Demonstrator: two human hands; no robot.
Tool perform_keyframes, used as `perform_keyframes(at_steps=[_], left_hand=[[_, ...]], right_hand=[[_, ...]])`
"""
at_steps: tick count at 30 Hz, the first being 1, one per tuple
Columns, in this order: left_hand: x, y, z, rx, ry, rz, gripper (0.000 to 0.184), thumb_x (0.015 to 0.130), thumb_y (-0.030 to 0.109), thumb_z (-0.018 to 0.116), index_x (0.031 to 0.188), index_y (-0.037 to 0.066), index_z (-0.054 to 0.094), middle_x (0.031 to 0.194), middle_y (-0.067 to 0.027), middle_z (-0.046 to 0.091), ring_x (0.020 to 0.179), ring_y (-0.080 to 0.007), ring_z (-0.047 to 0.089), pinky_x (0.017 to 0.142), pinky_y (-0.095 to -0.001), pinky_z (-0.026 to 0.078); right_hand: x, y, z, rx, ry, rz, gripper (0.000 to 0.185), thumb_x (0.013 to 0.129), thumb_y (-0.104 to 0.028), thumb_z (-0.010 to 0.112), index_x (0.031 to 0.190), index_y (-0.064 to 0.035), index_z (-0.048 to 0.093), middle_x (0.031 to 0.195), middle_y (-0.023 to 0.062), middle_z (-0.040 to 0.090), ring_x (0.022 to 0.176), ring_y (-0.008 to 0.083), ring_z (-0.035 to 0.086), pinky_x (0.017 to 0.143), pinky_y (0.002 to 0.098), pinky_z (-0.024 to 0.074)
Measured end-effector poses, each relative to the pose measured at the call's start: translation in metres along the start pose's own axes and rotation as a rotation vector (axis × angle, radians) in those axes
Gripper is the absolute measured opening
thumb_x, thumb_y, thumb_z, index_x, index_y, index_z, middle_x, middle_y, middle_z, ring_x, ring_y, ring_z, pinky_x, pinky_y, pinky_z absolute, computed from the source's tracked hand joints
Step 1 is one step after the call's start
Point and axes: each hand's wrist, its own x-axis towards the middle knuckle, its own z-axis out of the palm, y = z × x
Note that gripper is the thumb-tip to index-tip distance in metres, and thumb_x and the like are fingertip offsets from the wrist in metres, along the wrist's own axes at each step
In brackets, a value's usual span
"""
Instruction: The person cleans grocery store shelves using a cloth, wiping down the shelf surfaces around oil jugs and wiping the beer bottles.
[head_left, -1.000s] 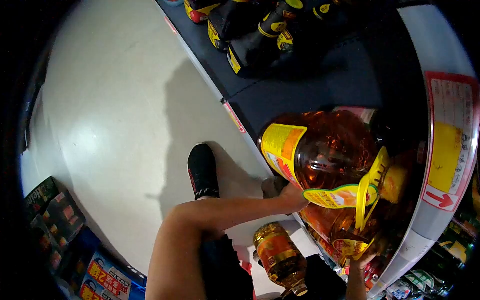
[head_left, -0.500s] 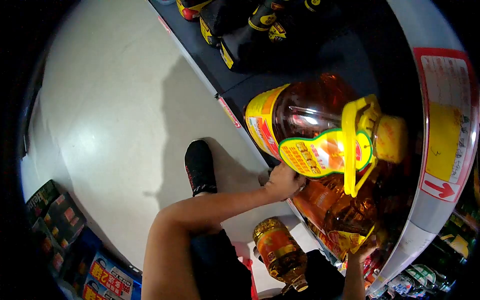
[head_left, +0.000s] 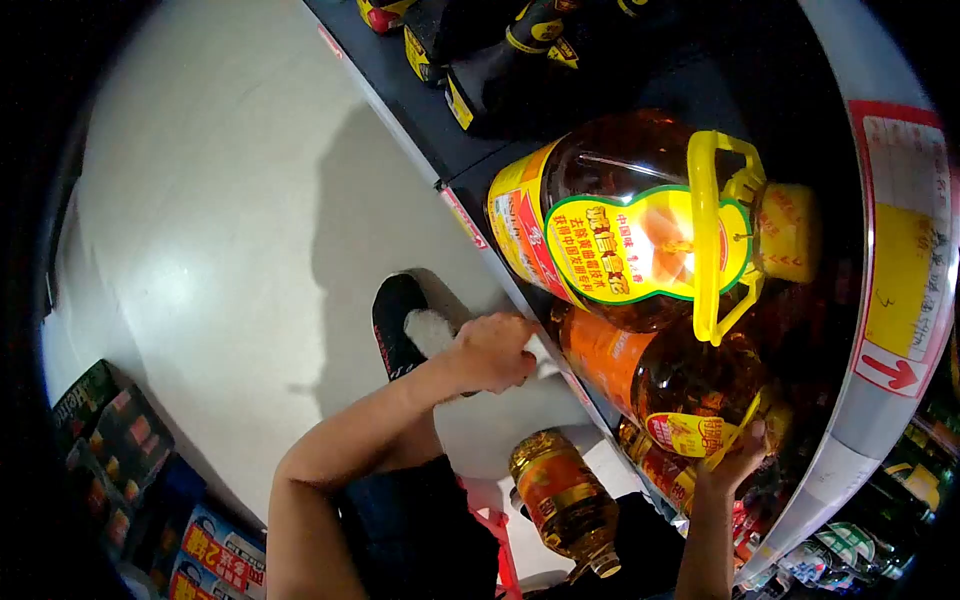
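Note:
My left hand (head_left: 497, 352) is closed on a pale cloth (head_left: 432, 333), over the floor beside the shelf edge. My right hand (head_left: 737, 463) has its fingers wrapped at the neck and yellow handle of an oil bottle with an orange label (head_left: 604, 352), standing on the dark shelf. Touching or close beside it stands a large bottle (head_left: 620, 235) with a yellow label and yellow handle. Another oil bottle (head_left: 558, 492) is near my legs, away from both hands.
Dark bottles with yellow labels (head_left: 490, 80) stand farther along the shelf (head_left: 465, 150). A price rail (head_left: 885, 300) curves along the right. Stacked boxes (head_left: 120, 440) are at the lower left. My shoe (head_left: 398, 320) is on the floor (head_left: 220, 230). Green bottles (head_left: 910, 480) sit lower right.
The large yellow-labelled bottle has moved up in the view, with its label turned to face the camera. My left hand has come away from it to the left, and the cloth now shows.

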Motion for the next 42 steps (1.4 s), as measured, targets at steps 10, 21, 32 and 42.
perform_keyframes(at_steps=[10, 21, 32, 42], left_hand=[[-0.011, -0.024, -0.062, -0.123, 0.448, -0.194, 0.033, 0.071, 0.008, 0.055, 0.104, 0.006, 0.054, 0.101, -0.0161, 0.06, 0.094, -0.0334, 0.058, 0.076, -0.0397, 0.046], [0.005, 0.004, -0.098, -0.455, 0.624, 0.182, 0.083, 0.067, -0.003, 0.056, 0.139, 0.018, 0.021, 0.121, -0.0164, 0.05, 0.074, -0.0274, 0.061, 0.066, -0.0339, 0.049], [0.01, 0.009, -0.089, -0.533, 0.75, 0.232, 0.077, 0.069, -0.004, 0.053, 0.137, 0.014, 0.023, 0.099, -0.0146, 0.058, 0.057, -0.0205, 0.06, 0.053, -0.0322, 0.048], [-0.02, -0.005, -0.113, 0.157, 0.676, 0.196, 0.075, 0.07, 0.007, 0.058, 0.136, 0.006, 0.024, 0.109, -0.0222, 0.057, 0.099, -0.0365, 0.057, 0.079, -0.0393, 0.047]], right_hand=[[0.003, -0.015, 0.053, 0.02, -0.052, -0.031, 0.029, 0.076, -0.032, 0.064, 0.083, -0.0056, 0.053, 0.073, -0.0001, 0.049, 0.064, 0.0144, 0.051, 0.062, 0.0302, 0.0449], [-0.006, -0.02, 0.058, -0.055, -0.097, -0.023, 0.034, 0.078, -0.038, 0.059, 0.097, -0.0113, 0.051, 0.085, -0.0026, 0.051, 0.078, 0.0132, 0.058, 0.071, 0.0309, 0.0504], [0.015, 0.015, 0.062, -0.153, -0.02, -0.321, 0.048, 0.077, -0.028, 0.064, 0.115, -0.0026, 0.05, 0.102, 0.0063, 0.056, 0.092, 0.0185, 0.056, 0.082, 0.0348, 0.0466], [0.005, -0.027, 0.091, -0.321, -0.271, -0.277, 0.049, 0.076, -0.034, 0.071, 0.109, 0.0, 0.059, 0.104, 0.0114, 0.06, 0.097, 0.0171, 0.054, 0.088, 0.03, 0.0399]])
